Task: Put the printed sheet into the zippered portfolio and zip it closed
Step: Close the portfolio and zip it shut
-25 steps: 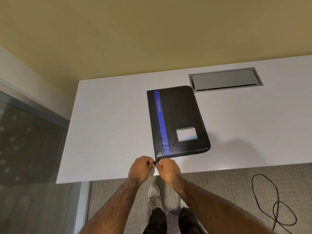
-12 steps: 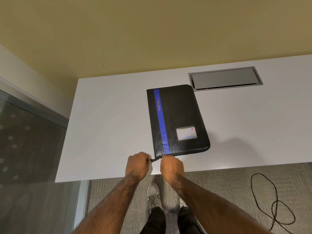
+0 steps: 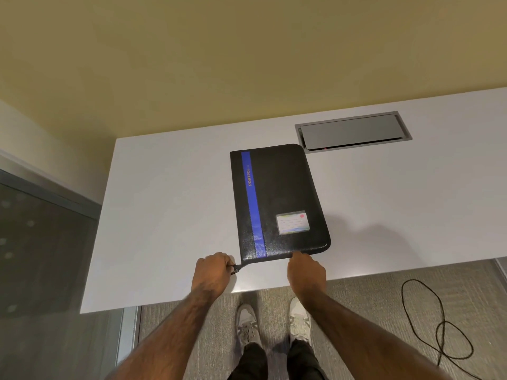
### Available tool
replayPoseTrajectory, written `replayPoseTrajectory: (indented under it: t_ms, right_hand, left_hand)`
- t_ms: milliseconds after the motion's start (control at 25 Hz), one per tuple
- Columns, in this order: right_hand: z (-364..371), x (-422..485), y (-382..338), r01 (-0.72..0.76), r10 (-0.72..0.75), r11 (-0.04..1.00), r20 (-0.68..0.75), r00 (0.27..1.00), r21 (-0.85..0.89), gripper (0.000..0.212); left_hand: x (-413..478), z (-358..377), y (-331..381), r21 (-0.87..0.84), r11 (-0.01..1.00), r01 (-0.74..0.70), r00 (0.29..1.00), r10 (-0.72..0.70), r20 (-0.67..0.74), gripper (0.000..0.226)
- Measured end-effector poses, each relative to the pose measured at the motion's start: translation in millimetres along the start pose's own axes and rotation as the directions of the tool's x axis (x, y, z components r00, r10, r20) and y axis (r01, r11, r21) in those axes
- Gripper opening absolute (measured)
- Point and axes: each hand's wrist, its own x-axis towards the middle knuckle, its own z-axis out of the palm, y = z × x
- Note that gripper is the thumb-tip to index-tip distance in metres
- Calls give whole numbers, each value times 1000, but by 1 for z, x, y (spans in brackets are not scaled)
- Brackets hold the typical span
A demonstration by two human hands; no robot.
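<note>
Far left of frame: one dark glass partition (image 3: 41,256) with a metal frame. Next to it, one white table (image 3: 164,215) spans the middle of the frame out to the right edge. Left hand (image 3: 212,272) sits at lower centre-left, fist curled over the table's near part, pinching one short black zipper tab (image 3: 237,268) that sticks out from the portfolio's lower left corner. One portfolio (image 3: 279,193), black, lies flat and closed on the table at frame centre, slightly skewed, long side running away from the person. On its cover: one blue stripe (image 3: 253,204) running lengthwise near the left edge with lettering on it, and one small label card (image 3: 293,222) toward the lower right. Below it, at bottom centre, are two pale shoes (image 3: 247,323) on grey carpet (image 3: 370,297). Right hand (image 3: 306,272) is at the portfolio's near edge, right of the stripe, fingertips touching that edge with the knuckles toward the viewer. Fingers are bent, but I can't tell if they're clamping anything. Upper right of the portfolio: one grey metal hatch (image 3: 354,131) set into the tabletop, just beside the portfolio's far right corner. Lower right: one black cable (image 3: 439,325) looped loose on the carpet.
</note>
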Motion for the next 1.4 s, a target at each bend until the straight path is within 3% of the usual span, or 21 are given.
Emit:
replayPoseTrajectory:
  t_ms: [360, 560, 800, 880, 1040, 1120, 1320, 1400]
  right_hand:
    - [-15, 8, 32, -131, 131, 991, -18, 991, 6, 9]
    - [-28, 25, 62, -279, 280, 960, -60, 958, 20, 17]
    - [-50, 46, 91, -44, 49, 987, 27, 998, -155, 20]
    - [-55, 51, 98, 35, -27, 990, 57, 998, -138, 22]
    - [-53, 59, 108, 132, -125, 987, 76, 989, -87, 24]
    - [-51, 65, 117, 214, -210, 973, 50, 976, -91, 23]
    - [-56, 79, 133, 416, -417, 899, 22, 909, -135, 17]
    - [-59, 83, 134, 478, -481, 856, 33, 876, -195, 12]
  left_hand:
    - [3, -12, -1, -42, 998, -46, 996, 49, 75, 22]
    - [8, -15, -11, 7, 993, -122, 991, 121, 64, 19]
    - [21, -20, -8, 169, 934, -316, 948, 302, 103, 18]
    - [21, -23, -1, 277, 891, -359, 931, 362, 41, 23]
    - [21, -19, 63, 311, 782, -540, 779, 604, -167, 35]
    - [29, -7, 114, 314, 735, -601, 739, 661, -131, 35]
    - [68, 11, 206, 332, 724, -605, 782, 618, 79, 67]
    - [88, 4, 227, 414, 672, -614, 776, 611, 159, 64]
